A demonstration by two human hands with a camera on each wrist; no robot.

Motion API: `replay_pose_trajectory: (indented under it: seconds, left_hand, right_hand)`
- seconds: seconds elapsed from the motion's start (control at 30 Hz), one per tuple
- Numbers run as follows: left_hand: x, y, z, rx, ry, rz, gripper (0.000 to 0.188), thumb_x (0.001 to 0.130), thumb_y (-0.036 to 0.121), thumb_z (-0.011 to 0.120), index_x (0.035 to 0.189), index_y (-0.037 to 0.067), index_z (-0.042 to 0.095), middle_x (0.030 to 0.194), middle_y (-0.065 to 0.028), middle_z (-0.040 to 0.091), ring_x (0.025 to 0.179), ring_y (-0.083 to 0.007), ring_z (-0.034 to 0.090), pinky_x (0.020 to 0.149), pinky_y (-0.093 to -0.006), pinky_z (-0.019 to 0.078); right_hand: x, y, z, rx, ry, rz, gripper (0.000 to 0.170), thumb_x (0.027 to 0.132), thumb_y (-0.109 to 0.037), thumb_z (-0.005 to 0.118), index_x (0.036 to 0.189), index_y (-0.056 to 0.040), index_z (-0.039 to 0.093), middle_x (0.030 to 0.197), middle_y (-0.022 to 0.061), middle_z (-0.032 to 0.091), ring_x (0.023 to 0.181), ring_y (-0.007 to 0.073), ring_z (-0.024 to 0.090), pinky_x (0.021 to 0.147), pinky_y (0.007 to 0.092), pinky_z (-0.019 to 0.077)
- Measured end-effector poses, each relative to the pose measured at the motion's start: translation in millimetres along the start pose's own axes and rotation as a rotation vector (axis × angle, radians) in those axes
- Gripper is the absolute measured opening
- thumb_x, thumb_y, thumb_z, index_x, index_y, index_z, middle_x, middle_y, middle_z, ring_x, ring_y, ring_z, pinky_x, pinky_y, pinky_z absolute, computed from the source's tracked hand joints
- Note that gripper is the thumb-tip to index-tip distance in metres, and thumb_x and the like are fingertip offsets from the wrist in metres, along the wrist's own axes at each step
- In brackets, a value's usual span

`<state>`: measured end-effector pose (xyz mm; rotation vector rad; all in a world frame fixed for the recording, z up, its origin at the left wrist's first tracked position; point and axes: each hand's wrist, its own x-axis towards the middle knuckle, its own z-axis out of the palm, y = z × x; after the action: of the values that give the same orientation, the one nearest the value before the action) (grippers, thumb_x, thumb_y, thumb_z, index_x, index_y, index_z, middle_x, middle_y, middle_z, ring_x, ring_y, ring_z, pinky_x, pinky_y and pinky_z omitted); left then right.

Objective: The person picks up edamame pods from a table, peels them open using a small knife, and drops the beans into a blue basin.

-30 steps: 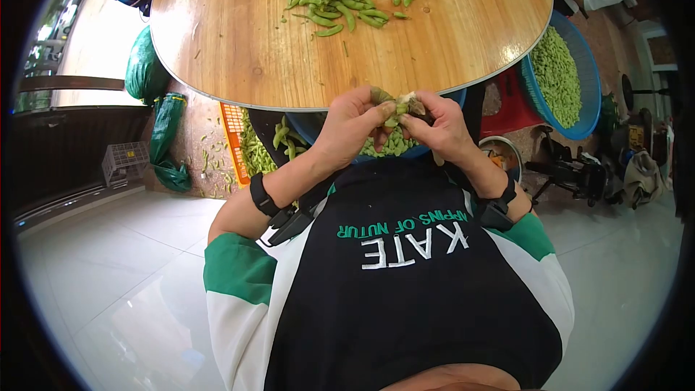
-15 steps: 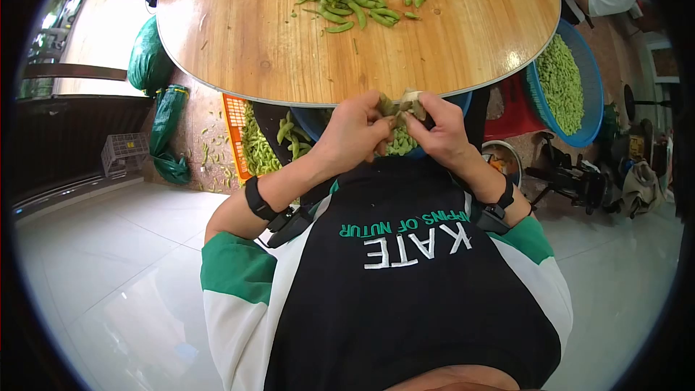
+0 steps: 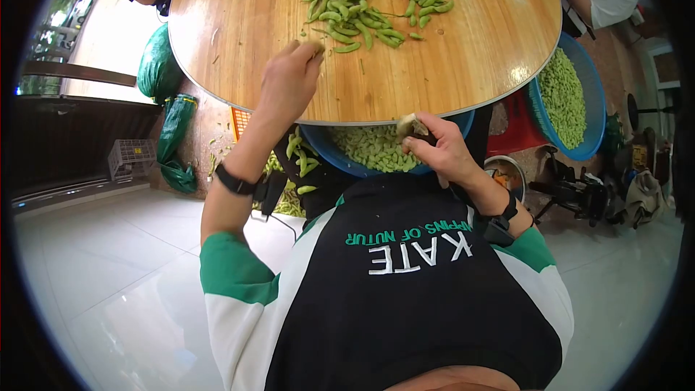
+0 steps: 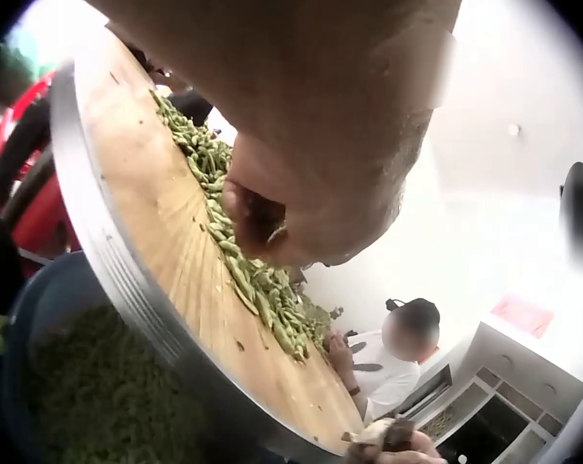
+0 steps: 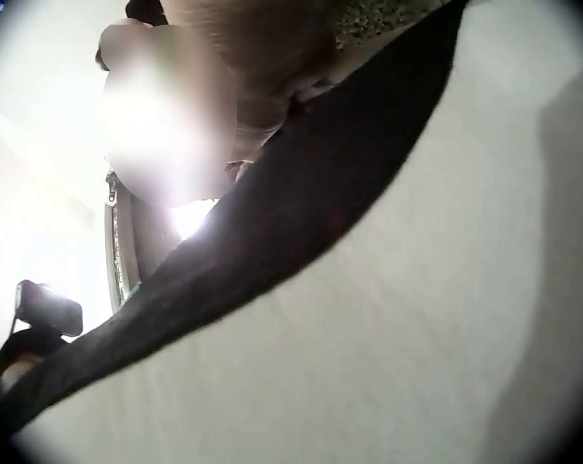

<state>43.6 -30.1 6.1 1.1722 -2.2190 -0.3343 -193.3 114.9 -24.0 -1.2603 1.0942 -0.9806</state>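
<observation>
Left grip (image 3: 291, 81), fingers curled over the round, pale-wood desk (image 3: 413, 76); right grip (image 3: 443, 148) bent near its rim. I cannot tell whether either pinches anything. Plump green bean pods (image 3: 333, 6), heaped on it, should handle light, firm; pinch mid-pod.

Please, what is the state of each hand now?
Left hand: fingers curled; whether it holds anything cannot be told.
Right hand: curled, pale-and-brown lump at fingertips; held or worn, cannot tell.

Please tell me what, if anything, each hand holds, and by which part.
A small, pale and brown piece shows at the right hand, but whether gripped or worn cannot be told; nor whether the left hand holds anything.
</observation>
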Motion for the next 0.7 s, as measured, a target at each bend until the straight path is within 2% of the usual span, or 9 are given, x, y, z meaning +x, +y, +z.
replay_pose_trajectory:
  seconds: [0.07,0.13,0.23,0.27,0.3,0.4,0.47,0.63,0.7]
  left_hand:
    - [20,-14,25,0.008,0.020,0.006,0.014,0.085,0.012,0.057,0.096,0.006,0.063,0.081,-0.0176,0.058,0.075,-0.0376,0.059,0.067,-0.0437,0.0473]
    - [34,-19,40,0.013,-0.025,0.152,0.016,0.085,0.011,0.056,0.100,0.007,0.062,0.087,-0.0174,0.057,0.080,-0.0368,0.058,0.069,-0.0438,0.0469]
    - [37,-19,37,0.038,-0.131,0.050,0.019,0.084,0.018,0.060,0.098,0.006,0.060,0.088,-0.0181,0.056,0.083,-0.0365,0.058,0.071,-0.0434,0.0470]
    - [35,-18,33,0.026,-0.168,-0.001,0.020,0.083,0.021,0.062,0.096,0.006,0.059,0.087,-0.0182,0.055,0.083,-0.0365,0.058,0.071,-0.0431,0.0470]
    - [31,-18,30,0.028,-0.172,-0.001,0.020,0.083,0.021,0.062,0.096,0.006,0.059,0.087,-0.0182,0.055,0.083,-0.0365,0.058,0.071,-0.0431,0.0470]
    - [26,-27,17,0.107,-0.134,-0.089,0.023,0.079,0.020,0.068,0.093,0.004,0.058,0.084,-0.0172,0.056,0.079,-0.0350,0.058,0.071,-0.0426,0.0472]
    - [27,-39,12,-0.016,-0.181,-0.221,0.030,0.076,0.017,0.072,0.097,0.000,0.057,0.081,-0.0143,0.059,0.071,-0.0263,0.059,0.065,-0.0366,0.0469]
    - [23,-40,17,-0.122,-0.091,-0.369,0.027,0.074,0.012,0.073,0.092,-0.002,0.056,0.080,-0.0143,0.062,0.072,-0.0206,0.061,0.064,-0.0335,0.0467]
    - [23,-37,17,-0.172,-0.098,-0.388,0.027,0.074,0.011,0.073,0.091,-0.002,0.056,0.080,-0.0144,0.063,0.070,-0.0196,0.061,0.064,-0.0334,0.0467]
  right_hand:
    - [0,-5,-2,0.065,-0.011,0.086,0.014,0.086,-0.006,0.057,0.099,-0.0003,0.057,0.073,0.0010,0.059,0.056,0.0059,0.048,0.049,0.0223,0.0379]
    - [1,-7,-4,0.135,-0.018,0.169,0.014,0.087,-0.006,0.056,0.100,-0.0007,0.057,0.074,0.0013,0.060,0.055,0.0050,0.047,0.048,0.0212,0.0372]
    - [2,0,-5,0.274,-0.007,0.175,0.016,0.090,-0.008,0.053,0.104,-0.0015,0.055,0.077,0.0040,0.059,0.052,0.0045,0.045,0.044,0.0204,0.0354]
    - [3,3,-5,0.477,-0.002,0.207,0.017,0.091,-0.009,0.051,0.106,-0.0016,0.054,0.079,0.0053,0.059,0.053,0.0058,0.046,0.043,0.0207,0.0354]
    - [3,7,-4,0.682,0.003,0.239,0.018,0.093,-0.010,0.049,0.108,-0.0017,0.053,0.081,0.0066,0.058,0.053,0.0071,0.046,0.041,0.0211,0.0354]
    - [4,16,2,0.831,0.009,0.274,0.020,0.095,-0.013,0.046,0.111,-0.0018,0.051,0.084,0.0080,0.057,0.054,0.0089,0.046,0.041,0.0210,0.0357]
    - [5,20,5,0.805,-0.036,0.247,0.020,0.095,-0.014,0.047,0.111,-0.0019,0.051,0.084,0.0077,0.057,0.055,0.0093,0.047,0.041,0.0210,0.0360]
    - [2,24,14,0.839,-0.062,0.274,0.024,0.097,-0.021,0.049,0.111,-0.0021,0.051,0.080,0.0056,0.055,0.054,0.0084,0.046,0.042,0.0204,0.0363]
    - [1,25,17,0.658,-0.122,0.204,0.027,0.098,-0.026,0.049,0.111,-0.0027,0.052,0.079,0.0043,0.055,0.053,0.0066,0.043,0.042,0.0195,0.0356]
